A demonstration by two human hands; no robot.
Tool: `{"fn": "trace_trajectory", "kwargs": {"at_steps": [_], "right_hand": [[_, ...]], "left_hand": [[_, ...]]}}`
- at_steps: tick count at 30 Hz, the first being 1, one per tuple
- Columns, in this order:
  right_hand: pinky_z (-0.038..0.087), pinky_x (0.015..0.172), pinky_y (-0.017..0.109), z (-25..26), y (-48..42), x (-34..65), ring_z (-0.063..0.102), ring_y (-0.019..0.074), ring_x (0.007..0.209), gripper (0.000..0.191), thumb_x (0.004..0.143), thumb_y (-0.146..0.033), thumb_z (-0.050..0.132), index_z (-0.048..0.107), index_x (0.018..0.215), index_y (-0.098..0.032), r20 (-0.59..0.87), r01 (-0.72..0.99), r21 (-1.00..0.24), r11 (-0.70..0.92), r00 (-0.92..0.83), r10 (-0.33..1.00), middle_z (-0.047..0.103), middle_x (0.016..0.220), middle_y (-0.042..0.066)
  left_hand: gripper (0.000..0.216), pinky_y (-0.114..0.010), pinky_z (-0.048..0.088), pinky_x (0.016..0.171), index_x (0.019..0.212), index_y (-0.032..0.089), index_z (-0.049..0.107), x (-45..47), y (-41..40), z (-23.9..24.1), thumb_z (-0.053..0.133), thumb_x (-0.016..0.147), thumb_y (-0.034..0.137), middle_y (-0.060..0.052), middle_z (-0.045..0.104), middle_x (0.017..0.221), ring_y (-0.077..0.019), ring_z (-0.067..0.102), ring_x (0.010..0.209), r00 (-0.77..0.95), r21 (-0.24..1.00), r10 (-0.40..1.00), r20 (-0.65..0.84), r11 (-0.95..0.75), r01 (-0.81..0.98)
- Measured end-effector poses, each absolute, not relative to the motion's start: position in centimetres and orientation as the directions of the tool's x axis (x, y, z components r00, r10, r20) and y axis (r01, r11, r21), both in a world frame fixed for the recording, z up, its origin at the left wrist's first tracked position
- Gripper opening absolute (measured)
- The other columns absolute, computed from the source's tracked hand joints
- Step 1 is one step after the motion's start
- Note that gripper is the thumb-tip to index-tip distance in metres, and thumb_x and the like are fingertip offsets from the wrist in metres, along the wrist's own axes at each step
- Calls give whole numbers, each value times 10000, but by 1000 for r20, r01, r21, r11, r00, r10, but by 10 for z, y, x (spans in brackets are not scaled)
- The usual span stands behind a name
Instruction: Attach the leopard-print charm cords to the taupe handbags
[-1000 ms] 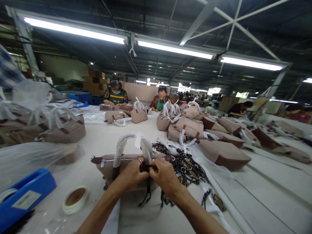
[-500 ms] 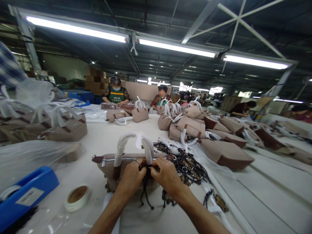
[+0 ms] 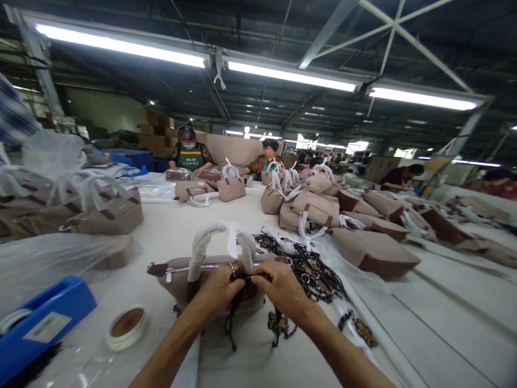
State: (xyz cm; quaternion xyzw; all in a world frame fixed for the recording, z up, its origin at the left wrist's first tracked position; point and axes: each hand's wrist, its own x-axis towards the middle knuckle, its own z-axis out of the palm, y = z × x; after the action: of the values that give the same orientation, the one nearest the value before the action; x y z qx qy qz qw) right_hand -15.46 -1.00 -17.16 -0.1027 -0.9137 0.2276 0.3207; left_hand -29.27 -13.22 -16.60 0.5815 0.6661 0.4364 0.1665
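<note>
A taupe handbag (image 3: 173, 288) with brown trim stands in front of me, its zip closed and its handles (image 3: 198, 249) wrapped in white film. At the foot of the right handle, my left hand (image 3: 223, 286) is closed, fingertips pinching a black cord (image 3: 231, 328) whose knotted ends dangle below. Close beside it, my right hand (image 3: 281, 286) is also closed and pinches the same cord at the handle. A leopard-patterned charm (image 3: 278, 324) hangs below my right hand. My fingers hide the exact point where the cord meets the bag.
Black cords with patterned charms (image 3: 319, 275) lie heaped to the right. A blue tape dispenser (image 3: 60, 318) and a tape roll (image 3: 127, 327) sit at left. Wrapped handbags (image 3: 109, 213) stand behind them; more bags (image 3: 375, 250) are piled at right. Two people work across the table.
My right fingers have shifted slightly at the handle. The dangling cord ends have swung left, and the charm below my right hand shows more clearly. The bag has tilted a little.
</note>
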Motion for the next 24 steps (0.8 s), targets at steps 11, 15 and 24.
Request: {"fn": "trace_trajectory", "kwargs": {"at_steps": [11, 15, 24], "right_hand": [[452, 804, 246, -173, -11, -160, 662, 162, 841, 122, 806, -131, 670, 736, 866, -214, 525, 34, -513, 858, -778, 344, 737, 871, 8], [456, 787, 227, -171, -8, -157, 667, 149, 826, 169, 778, -96, 676, 742, 876, -217, 504, -10, -552, 834, -801, 324, 741, 861, -3], [457, 738, 216, -168, -9, -154, 669, 143, 778, 144, 750, -107, 697, 747, 835, -210, 492, -10, -597, 802, -794, 356, 739, 815, -10]], "left_hand": [[332, -305, 460, 871, 1013, 189, 685, -284, -137, -174, 480, 752, 174, -61, 745, 989, -240, 660, 930, -465, 774, 835, 296, 76, 628], [371, -301, 465, 861, 987, 193, 707, -286, -132, -172, 436, 742, 129, -59, 752, 983, -232, 661, 928, -424, 757, 855, 300, 57, 651], [333, -296, 459, 875, 1022, 183, 689, -295, -132, -167, 508, 743, 170, -32, 744, 958, -237, 651, 887, -262, 791, 928, 264, -53, 610]]}}
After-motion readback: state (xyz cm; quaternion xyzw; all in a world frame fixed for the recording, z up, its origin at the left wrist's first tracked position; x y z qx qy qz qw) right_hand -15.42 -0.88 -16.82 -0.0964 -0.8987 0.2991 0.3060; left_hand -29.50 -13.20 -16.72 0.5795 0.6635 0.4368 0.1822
